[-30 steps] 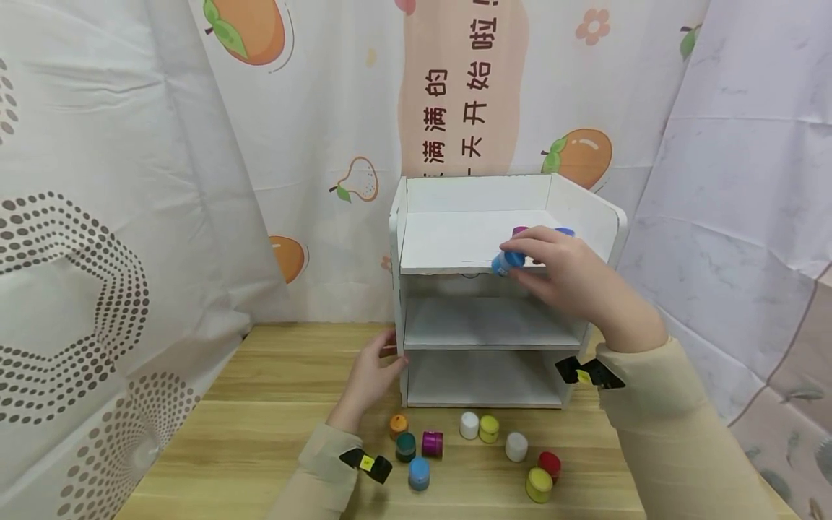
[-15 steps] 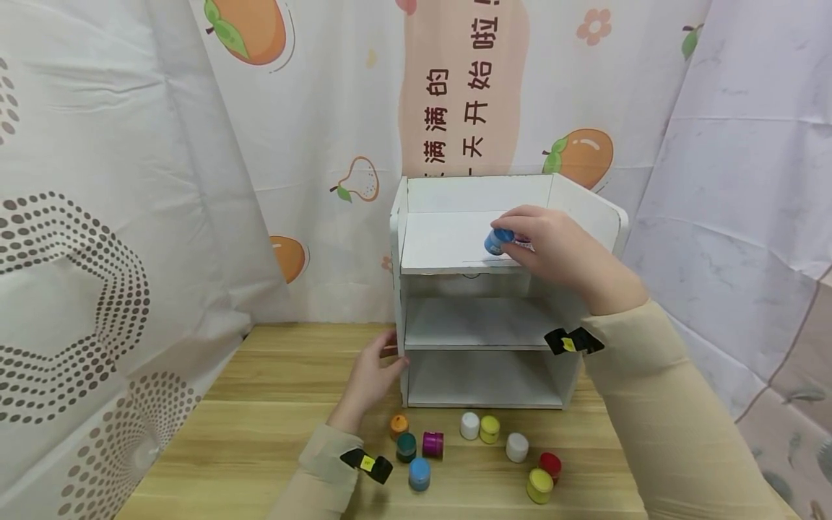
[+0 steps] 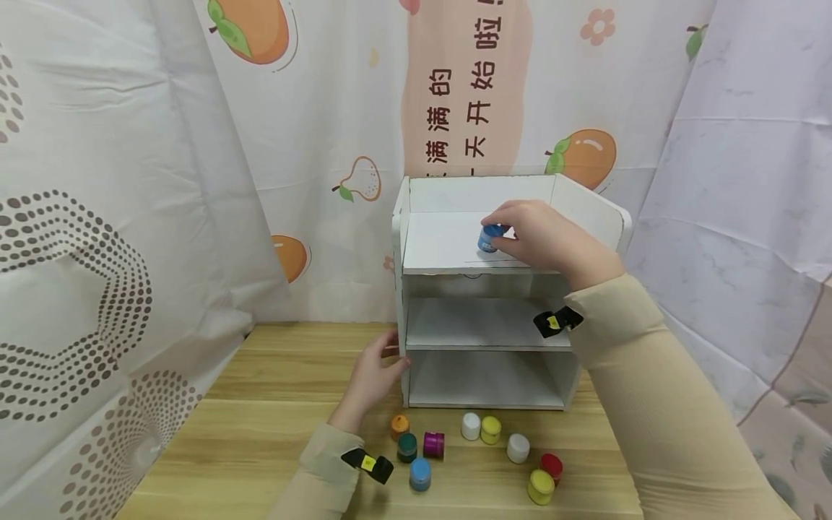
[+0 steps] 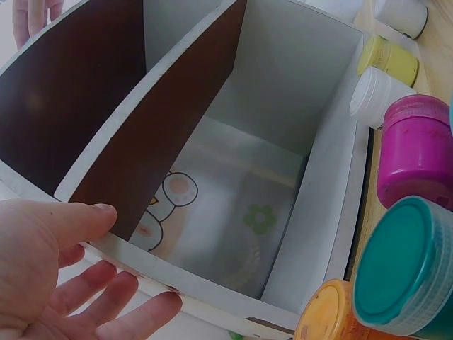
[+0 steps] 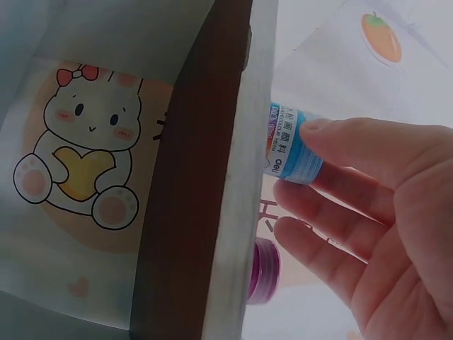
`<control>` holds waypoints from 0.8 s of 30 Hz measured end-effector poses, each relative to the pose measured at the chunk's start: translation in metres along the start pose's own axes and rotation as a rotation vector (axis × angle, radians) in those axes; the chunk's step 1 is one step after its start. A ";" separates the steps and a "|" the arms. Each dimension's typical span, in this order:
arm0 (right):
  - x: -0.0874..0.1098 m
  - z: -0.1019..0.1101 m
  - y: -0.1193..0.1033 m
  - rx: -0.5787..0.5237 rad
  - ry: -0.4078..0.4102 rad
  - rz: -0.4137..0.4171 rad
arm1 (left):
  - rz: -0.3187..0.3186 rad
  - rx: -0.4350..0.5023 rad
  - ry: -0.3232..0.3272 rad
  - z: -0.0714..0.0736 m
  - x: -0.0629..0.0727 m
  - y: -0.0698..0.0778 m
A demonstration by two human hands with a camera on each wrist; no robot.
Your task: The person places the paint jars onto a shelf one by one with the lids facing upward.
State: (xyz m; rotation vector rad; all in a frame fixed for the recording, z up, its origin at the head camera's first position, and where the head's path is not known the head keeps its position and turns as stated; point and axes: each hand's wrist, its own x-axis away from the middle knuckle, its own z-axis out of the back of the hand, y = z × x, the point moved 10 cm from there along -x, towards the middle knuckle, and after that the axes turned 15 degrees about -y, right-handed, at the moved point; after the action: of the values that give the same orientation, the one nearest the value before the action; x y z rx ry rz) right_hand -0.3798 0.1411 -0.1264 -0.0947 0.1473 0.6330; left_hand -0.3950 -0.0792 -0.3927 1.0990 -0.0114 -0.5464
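My right hand [image 3: 536, 235] pinches a blue paint jar [image 3: 487, 240] between thumb and fingers, upright at the top board of a white three-tier shelf [image 3: 484, 341]. In the right wrist view the jar's printed label [image 5: 285, 142] faces the camera, and its base is hidden behind the board's edge. A magenta jar [image 5: 264, 271] shows beside it on the board. My left hand [image 3: 373, 372] rests at the shelf's left side panel, fingers relaxed. In the left wrist view its thumb [image 4: 92, 218] lies over the panel's front edge, with the other fingers along the outside.
Before the shelf, several paint jars stand on the wooden table [image 3: 286, 404]: orange [image 3: 399, 426], dark green [image 3: 407, 448], light blue [image 3: 419, 474], white, yellow and red [image 3: 551, 466]. A purple jar [image 3: 433, 444] lies on its side. Patterned curtains [image 3: 325, 94] hang behind.
My right hand has moved left and inward over the top board with the blue paint jar, turning it from tilted to upright. My left hand stays at the side panel.
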 end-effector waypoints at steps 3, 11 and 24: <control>-0.007 -0.002 0.001 -0.008 -0.029 -0.012 | -0.004 0.005 -0.002 0.000 0.000 0.002; -0.020 -0.009 0.003 -0.030 -0.119 -0.069 | -0.014 0.015 0.000 0.000 0.001 0.004; -0.029 -0.012 0.003 -0.023 -0.150 -0.118 | -0.023 0.008 0.004 0.000 0.001 0.003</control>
State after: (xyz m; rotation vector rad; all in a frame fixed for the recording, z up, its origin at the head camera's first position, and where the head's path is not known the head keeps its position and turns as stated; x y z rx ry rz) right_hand -0.4059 0.1256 -0.1335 -0.0772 -0.0100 0.5221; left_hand -0.3931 -0.0786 -0.3907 1.1094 0.0025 -0.5649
